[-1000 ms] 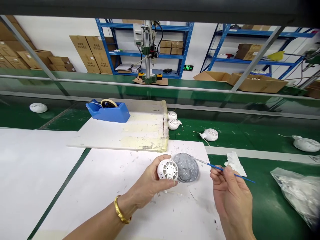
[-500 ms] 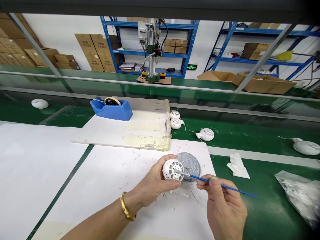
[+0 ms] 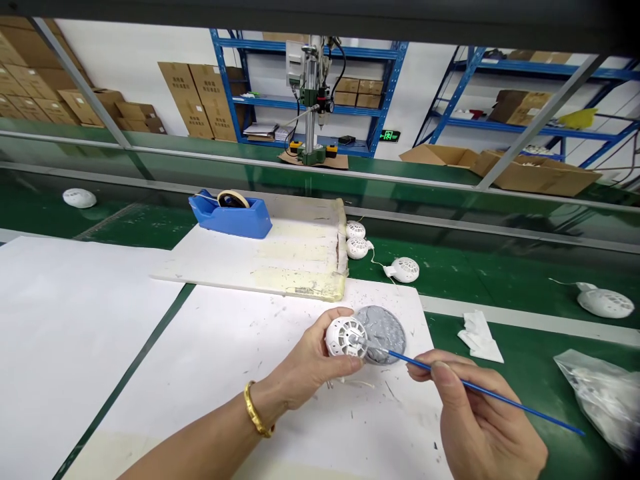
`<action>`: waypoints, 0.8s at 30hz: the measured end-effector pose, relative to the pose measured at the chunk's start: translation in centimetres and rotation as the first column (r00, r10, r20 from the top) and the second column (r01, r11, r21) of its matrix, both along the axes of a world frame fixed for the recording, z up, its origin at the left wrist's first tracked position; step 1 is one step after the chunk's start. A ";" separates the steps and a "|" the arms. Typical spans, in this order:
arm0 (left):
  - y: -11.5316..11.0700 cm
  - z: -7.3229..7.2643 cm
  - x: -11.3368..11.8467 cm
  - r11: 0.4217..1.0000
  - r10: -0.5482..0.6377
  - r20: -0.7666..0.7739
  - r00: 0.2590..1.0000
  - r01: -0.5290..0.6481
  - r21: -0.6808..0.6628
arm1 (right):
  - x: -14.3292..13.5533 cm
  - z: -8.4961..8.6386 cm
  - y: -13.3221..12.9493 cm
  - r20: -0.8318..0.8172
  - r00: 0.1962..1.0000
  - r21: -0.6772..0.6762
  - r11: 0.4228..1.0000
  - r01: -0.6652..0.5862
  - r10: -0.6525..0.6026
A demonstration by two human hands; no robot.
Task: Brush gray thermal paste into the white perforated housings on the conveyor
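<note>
My left hand (image 3: 320, 353) is closed around a small white round slotted housing (image 3: 340, 335), its slotted face turned up and toward the right. Below it a thin pale wire (image 3: 357, 383) hangs out. Between thumb and fingers my right hand (image 3: 480, 400) holds a thin blue-handled paintbrush (image 3: 420, 364). The brush's tip is at the middle of the slotted face and appears to touch it. Just behind the housing lies a round dish of grey paste-like stuff (image 3: 383, 333), partly hidden by the housing and brush.
White paper (image 3: 240, 347) covers the bench under my hands. A white board (image 3: 300, 260) carries a blue tape dispenser (image 3: 233, 215). Several similar housings (image 3: 405, 269) lie on the green belt (image 3: 475, 267). A crumpled tissue (image 3: 480, 337) and clear plastic bag (image 3: 600, 393) are at right.
My right hand has moved right and slightly down, with more brush handle showing. The brush tip stays at the housing's middle. Housings on the belt have shifted left relative to the board.
</note>
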State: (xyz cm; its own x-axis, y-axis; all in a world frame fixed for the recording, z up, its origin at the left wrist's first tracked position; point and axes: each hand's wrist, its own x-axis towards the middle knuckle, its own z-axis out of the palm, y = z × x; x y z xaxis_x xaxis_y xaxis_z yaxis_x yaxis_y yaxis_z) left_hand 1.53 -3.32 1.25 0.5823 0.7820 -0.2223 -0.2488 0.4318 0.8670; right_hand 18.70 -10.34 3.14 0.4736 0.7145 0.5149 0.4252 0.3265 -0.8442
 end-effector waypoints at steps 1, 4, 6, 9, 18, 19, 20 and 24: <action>0.0 0.0 -0.1 1.000 0.002 0.000 1.000 -0.002 0.001 | -0.1 0.0 0.0 -0.012 1.000 0.002 1.000 0.013 -0.013; -0.1 0.0 -0.3 1.000 0.008 0.003 1.000 -0.008 0.000 | -0.4 -0.2 0.2 -0.152 0.987 -0.009 0.999 0.053 -0.054; -0.3 0.0 -0.3 1.000 0.025 0.008 1.000 -0.025 -0.010 | -0.6 -0.6 0.5 -0.326 0.945 0.001 0.999 0.037 -0.035; -0.4 0.0 -0.4 0.999 0.031 0.014 0.999 -0.031 -0.031 | -0.9 -1.3 1.0 -0.565 0.825 0.010 1.000 -0.015 0.018; -0.7 0.1 -0.2 0.999 0.030 0.084 0.996 -0.028 -0.019 | -1.8 -2.5 1.5 -0.764 0.646 -0.089 0.991 -0.100 -0.003; -0.7 0.1 -0.2 1.000 0.030 0.062 0.998 -0.029 -0.011 | -1.7 -2.4 1.5 -0.787 0.617 -0.087 0.989 -0.119 0.005; -0.7 0.2 -0.3 1.000 0.028 0.040 0.999 -0.028 -0.001 | -1.5 -2.3 1.6 -0.811 0.585 -0.081 0.988 -0.135 0.014; -0.8 0.7 -0.2 0.999 0.023 -0.021 1.000 -0.022 0.041 | -0.7 -1.4 1.6 -0.891 0.451 0.004 0.996 -0.087 0.043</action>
